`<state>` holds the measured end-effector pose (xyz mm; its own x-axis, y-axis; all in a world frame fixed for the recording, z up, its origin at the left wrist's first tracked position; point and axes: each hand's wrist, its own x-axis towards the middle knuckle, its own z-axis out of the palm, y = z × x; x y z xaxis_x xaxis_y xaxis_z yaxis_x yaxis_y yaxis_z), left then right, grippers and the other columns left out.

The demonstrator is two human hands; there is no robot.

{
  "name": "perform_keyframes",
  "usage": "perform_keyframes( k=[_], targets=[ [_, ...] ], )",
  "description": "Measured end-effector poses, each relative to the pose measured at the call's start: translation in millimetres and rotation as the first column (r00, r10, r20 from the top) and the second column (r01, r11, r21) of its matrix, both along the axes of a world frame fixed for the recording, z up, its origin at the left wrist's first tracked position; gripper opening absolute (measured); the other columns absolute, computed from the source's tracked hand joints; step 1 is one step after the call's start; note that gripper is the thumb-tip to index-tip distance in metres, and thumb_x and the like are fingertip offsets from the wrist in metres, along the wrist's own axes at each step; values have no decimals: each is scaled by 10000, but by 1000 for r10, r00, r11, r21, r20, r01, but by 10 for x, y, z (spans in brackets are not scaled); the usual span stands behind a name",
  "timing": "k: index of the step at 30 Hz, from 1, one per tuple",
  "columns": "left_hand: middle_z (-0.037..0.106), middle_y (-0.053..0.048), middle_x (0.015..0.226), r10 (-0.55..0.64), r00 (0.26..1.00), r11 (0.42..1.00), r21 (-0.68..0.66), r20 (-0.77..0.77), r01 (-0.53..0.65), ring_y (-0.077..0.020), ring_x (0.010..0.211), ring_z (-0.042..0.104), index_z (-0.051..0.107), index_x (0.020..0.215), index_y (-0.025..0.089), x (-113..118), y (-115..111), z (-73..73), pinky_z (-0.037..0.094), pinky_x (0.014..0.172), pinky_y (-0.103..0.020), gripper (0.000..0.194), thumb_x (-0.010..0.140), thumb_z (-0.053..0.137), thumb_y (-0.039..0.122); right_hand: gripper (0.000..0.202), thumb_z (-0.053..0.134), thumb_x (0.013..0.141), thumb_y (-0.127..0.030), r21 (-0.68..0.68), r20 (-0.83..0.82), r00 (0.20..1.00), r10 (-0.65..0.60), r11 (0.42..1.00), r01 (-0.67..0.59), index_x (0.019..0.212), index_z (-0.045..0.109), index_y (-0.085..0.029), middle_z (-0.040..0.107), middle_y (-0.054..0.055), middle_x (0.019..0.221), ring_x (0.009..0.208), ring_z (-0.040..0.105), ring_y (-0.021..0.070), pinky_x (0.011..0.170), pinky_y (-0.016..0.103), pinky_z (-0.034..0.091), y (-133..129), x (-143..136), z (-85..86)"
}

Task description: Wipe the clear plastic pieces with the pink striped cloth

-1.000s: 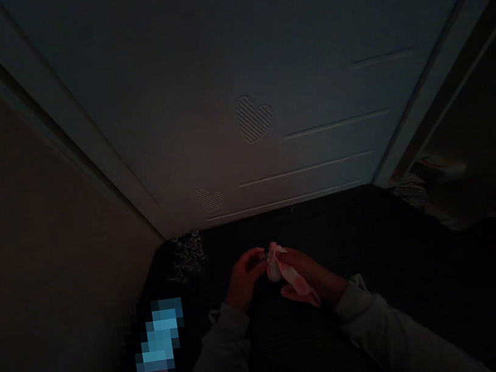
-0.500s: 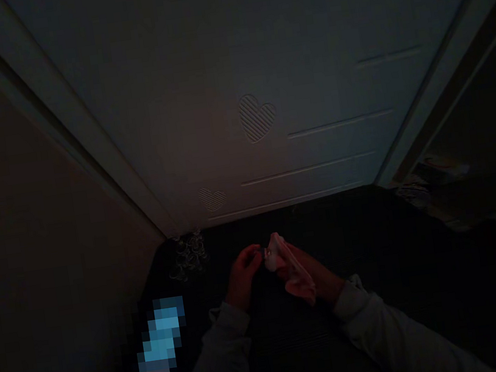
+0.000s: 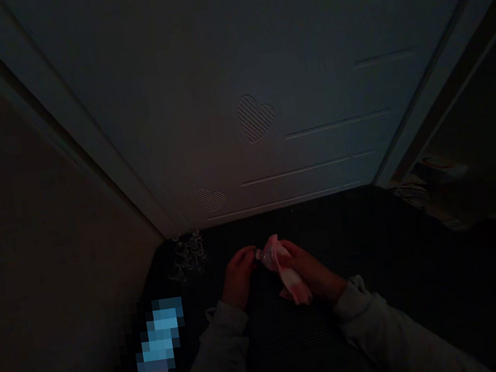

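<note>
The light is very dim. My left hand (image 3: 237, 278) pinches one end of a small stemmed glass (image 3: 259, 254) in its fingertips. My right hand (image 3: 318, 271) is closed on a pink cloth (image 3: 294, 281), which wraps around the other end of the glass. Much of the glass is hidden by the cloth and fingers. Both hands are held over the dark tabletop (image 3: 294, 352). To the left of my left hand stands a cluster of several small clear glasses (image 3: 188, 257), close to the back edge.
A bright blurred-out screen (image 3: 155, 353) lies at the front left. Behind the tabletop rises a white panel (image 3: 201, 112) with embossed hearts and lines. A plain wall (image 3: 29, 241) borders the left side. Papers or packets (image 3: 439, 168) are dimly visible at the far right.
My right hand has turned, bringing its fingers over the front of the cloth, which is now bunched more tightly around the glass. My left hand has shifted slightly left.
</note>
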<state>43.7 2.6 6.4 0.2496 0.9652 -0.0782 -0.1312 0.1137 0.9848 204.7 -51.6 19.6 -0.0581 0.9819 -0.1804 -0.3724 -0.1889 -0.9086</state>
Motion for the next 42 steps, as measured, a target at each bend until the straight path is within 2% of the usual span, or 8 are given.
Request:
perform_keyframes(
  k=[9,15,20,24,30,37,42],
  targets=[
    [658,-45,1015,-28,997,999,23,-71,30,-184,859,649,617,1027,148,-19,27,-48,538,755,-383,206,892,589,301,198,553,930,-288,16,191,978,90,995,-94,1051,599,-139,646,39,967,763,641,153,653,315,549,23,-1,-25],
    [660,-42,1012,-66,988,994,72,-141,76,-189,878,646,625,1006,147,-10,18,-75,531,776,-394,187,883,604,285,206,540,938,-305,-17,345,926,156,987,-161,1043,596,-138,645,21,888,664,626,124,578,275,538,-32,-21,13],
    [666,-36,982,-88,978,990,93,-188,107,-183,860,649,631,972,144,4,5,-62,533,769,-387,168,880,609,282,179,563,925,-277,22,496,856,149,983,-184,1025,608,-135,654,30,931,732,644,145,635,305,551,-10,-2,-24],
    [663,-35,983,-91,972,988,100,-216,115,-181,852,648,627,978,144,10,-3,-52,533,762,-384,168,878,611,278,178,582,912,-264,109,610,790,64,980,-163,1034,610,-138,652,42,986,818,647,172,712,352,548,12,3,-71],
    [658,-42,1015,-57,973,990,115,-222,85,-193,895,640,626,993,149,6,-6,-65,524,792,-402,172,876,613,275,166,561,923,-277,242,683,724,-97,965,-100,1028,614,-161,654,38,973,809,636,166,738,358,535,-18,-46,-80],
    [660,-44,1021,-36,983,993,104,-181,55,-196,905,641,625,1011,150,23,-7,-53,521,803,-409,188,877,611,281,136,547,922,-272,384,629,729,-270,923,11,978,609,-165,627,40,985,876,606,186,795,388,497,-31,-92,-54],
    [662,-45,1025,-60,986,992,99,-155,76,-194,896,645,622,1032,152,37,-32,-32,523,802,-410,203,881,607,286,105,491,908,-222,421,568,749,-341,903,92,962,564,-169,552,61,989,925,553,215,816,402,454,-44,-107,-27]
  ],
)
